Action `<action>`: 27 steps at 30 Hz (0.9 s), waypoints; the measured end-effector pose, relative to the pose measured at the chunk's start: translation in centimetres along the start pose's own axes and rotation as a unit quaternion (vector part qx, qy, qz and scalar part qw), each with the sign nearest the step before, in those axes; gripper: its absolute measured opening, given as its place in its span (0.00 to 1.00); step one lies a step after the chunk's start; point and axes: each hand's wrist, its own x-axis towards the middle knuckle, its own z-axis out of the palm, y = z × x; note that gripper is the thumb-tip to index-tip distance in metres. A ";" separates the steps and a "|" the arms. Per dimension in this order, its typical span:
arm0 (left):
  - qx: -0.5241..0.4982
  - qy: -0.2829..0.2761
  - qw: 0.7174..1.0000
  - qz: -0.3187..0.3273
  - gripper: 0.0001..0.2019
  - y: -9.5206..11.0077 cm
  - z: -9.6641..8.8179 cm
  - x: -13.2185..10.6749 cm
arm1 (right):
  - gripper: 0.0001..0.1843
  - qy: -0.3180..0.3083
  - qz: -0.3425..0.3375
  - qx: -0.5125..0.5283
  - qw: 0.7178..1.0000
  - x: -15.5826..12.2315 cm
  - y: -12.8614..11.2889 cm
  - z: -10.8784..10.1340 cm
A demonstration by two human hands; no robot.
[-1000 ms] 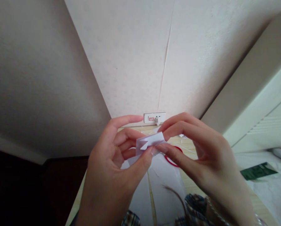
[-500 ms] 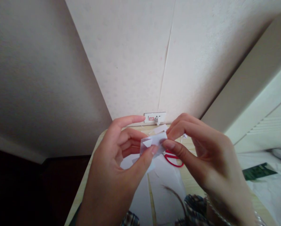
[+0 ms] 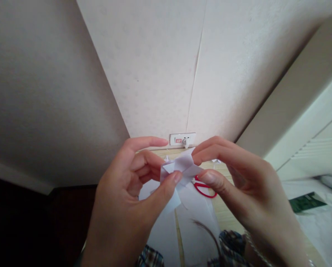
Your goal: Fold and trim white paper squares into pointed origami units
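Note:
A small piece of folded white paper [image 3: 186, 167] is held up above the table. My left hand [image 3: 132, 189] pinches its left side, thumb in front and fingers behind, the index finger stretched out toward the wall. At the paper's right side is my right hand [image 3: 238, 174]; its thumb touches the pointed right flap while its fingers reach behind the raised upper flap. Those two flaps stand apart. Below the hands, red-handled scissors [image 3: 205, 190] lie partly hidden on the table, beside white paper sheets [image 3: 196, 222].
The pale wooden table [image 3: 229, 218] meets a papered wall [image 3: 160, 74] with a socket panel [image 3: 182, 140] and a plug in it. A white cabinet-like panel [image 3: 299, 111] rises at the right. On white fabric there lies a green packet [image 3: 307, 202].
The right end of the folded paper has spread into two separate flaps. My right thumb has moved slightly right, away from the fingers. My left hand has shifted a little left.

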 end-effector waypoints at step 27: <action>-0.024 -0.044 0.998 -0.035 0.18 0.3 -0.3 0.2 | 0.17 0.007 0.044 0.002 0.999 -0.2 -0.3 0.4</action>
